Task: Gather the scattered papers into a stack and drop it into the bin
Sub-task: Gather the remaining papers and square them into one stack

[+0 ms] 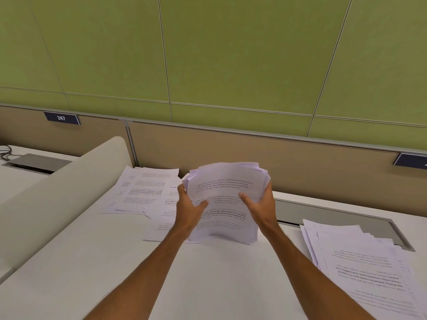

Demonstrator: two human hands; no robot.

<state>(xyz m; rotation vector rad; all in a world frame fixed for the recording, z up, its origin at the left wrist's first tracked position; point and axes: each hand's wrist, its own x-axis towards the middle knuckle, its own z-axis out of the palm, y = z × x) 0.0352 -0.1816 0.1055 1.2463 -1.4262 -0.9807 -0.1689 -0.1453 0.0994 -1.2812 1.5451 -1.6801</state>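
A thick bundle of printed white papers [225,199] stands on its lower edge on the white desk [208,273], bowed and uneven at the top. My left hand [190,207] grips its left side and my right hand [261,207] grips its right side, thumbs on the front sheet. More loose printed sheets [143,190] lie flat and overlapping behind and to the left of the bundle. A second fanned pile of papers [369,269] lies at the right edge of the desk. No bin is in view.
A cream curved divider [57,192] slants along the left of the desk. A brown partition panel [254,153] and green wall stand behind. A grey cable hatch [342,218] runs at the back right; another hatch [37,162] with cables sits far left.
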